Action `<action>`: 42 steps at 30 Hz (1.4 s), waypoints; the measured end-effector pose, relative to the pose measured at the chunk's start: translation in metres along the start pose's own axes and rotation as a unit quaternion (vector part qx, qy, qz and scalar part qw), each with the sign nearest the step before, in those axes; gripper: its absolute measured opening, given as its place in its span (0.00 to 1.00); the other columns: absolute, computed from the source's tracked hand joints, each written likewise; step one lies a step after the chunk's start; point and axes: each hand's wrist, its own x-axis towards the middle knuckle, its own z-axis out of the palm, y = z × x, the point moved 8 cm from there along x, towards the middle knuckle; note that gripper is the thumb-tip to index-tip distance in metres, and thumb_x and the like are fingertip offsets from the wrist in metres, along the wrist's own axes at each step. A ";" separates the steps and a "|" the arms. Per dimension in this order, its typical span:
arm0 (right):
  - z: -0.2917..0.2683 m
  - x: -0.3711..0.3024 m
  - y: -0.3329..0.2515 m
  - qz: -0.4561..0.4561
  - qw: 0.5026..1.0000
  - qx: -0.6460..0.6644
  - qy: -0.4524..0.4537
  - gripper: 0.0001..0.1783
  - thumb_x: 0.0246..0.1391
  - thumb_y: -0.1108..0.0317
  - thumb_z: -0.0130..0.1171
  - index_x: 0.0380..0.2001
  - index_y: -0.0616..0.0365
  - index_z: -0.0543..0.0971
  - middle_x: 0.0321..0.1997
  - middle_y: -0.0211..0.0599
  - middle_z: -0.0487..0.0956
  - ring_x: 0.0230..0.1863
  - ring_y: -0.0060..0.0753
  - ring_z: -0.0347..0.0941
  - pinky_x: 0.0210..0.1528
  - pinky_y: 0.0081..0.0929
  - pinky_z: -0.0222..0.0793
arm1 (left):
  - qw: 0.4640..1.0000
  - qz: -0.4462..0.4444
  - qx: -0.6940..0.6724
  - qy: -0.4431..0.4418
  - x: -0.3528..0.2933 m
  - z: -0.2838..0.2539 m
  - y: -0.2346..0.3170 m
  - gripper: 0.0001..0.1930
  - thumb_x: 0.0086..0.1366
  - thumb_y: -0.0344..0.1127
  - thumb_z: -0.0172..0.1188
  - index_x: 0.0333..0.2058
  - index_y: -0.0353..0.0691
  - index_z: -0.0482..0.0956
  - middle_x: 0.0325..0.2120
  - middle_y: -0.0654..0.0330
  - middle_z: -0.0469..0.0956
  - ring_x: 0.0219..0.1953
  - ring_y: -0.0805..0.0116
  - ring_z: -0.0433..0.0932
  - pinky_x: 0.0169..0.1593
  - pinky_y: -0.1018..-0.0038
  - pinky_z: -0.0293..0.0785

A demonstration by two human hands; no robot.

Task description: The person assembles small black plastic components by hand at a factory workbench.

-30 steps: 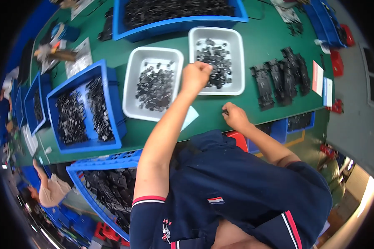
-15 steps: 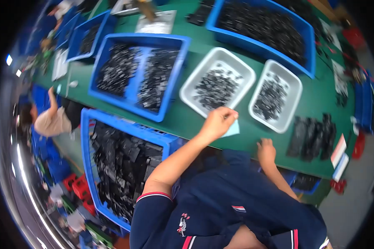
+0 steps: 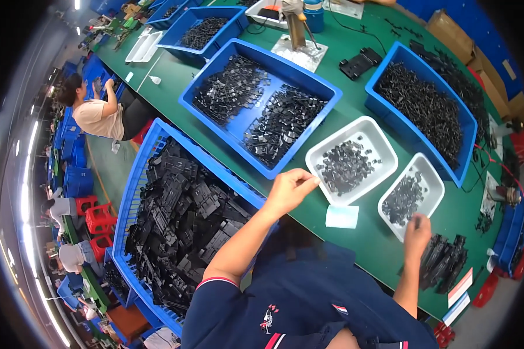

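Note:
My left hand point(image 3: 290, 191) is over the table edge, just left of the near corner of a white tub point(image 3: 384, 158) that holds small black plastic parts point(image 3: 344, 167). Thumb and forefinger are pinched together; anything between them is too small to make out. A second, smaller white tub point(image 3: 435, 203) to its right holds more small black parts point(image 3: 406, 198). At that tub's near right end is my right hand point(image 3: 418, 237), its fingers closed and blurred, with a dark spot at the tips. A pale blue paper slip point(image 3: 342, 216) lies between the hands on the green table.
A large blue bin point(image 3: 262, 166) with black parts stands behind my left hand. Another blue bin point(image 3: 468, 125) is at the far right. A blue crate point(image 3: 122, 232) of flat black pieces stands left. Black bundles point(image 3: 445, 264) lie right. A co-worker point(image 3: 96, 110) sits far left.
The view has turned, so the table appears rotated. My right hand has risen from the table edge to the smaller tub. My left hand has drawn back left from the larger tub's near end.

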 end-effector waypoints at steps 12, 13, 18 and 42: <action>0.073 0.080 -0.053 0.118 0.981 0.121 -0.096 0.19 0.55 0.56 0.52 0.22 0.62 0.75 0.13 0.30 0.68 0.15 0.24 0.62 0.18 0.26 0.56 | 0.909 0.050 0.334 0.245 0.106 -0.144 -0.048 0.09 0.58 0.33 0.55 0.34 0.33 0.75 0.32 0.47 0.75 0.38 0.50 0.75 0.43 0.61 0.71; 0.096 0.079 -0.084 0.152 0.928 0.284 -0.188 0.18 0.55 0.55 0.52 0.22 0.59 0.75 0.14 0.25 0.65 0.12 0.17 0.56 0.14 0.19 0.46 | 0.892 0.009 0.390 0.227 0.116 -0.150 -0.062 0.09 0.57 0.31 0.54 0.35 0.32 0.74 0.34 0.45 0.75 0.39 0.47 0.74 0.45 0.60 0.70; 0.185 0.097 -0.258 0.135 0.757 0.465 -0.438 0.17 0.60 0.60 0.42 0.35 0.63 0.74 0.14 0.30 0.66 0.11 0.19 0.55 0.13 0.18 0.49 | 0.861 -0.048 0.492 0.124 0.145 -0.144 -0.102 0.09 0.54 0.29 0.52 0.32 0.31 0.76 0.35 0.46 0.75 0.38 0.49 0.76 0.39 0.60 0.75; 0.335 0.150 -0.415 -0.050 0.848 0.330 -0.412 0.11 0.55 0.66 0.57 0.36 0.62 0.77 0.28 0.30 0.76 0.26 0.20 0.72 0.30 0.18 0.70 | 0.934 0.034 -0.133 0.329 0.147 -0.197 -0.067 0.13 0.57 0.30 0.61 0.40 0.33 0.72 0.29 0.59 0.73 0.28 0.71 0.75 0.31 0.75 0.73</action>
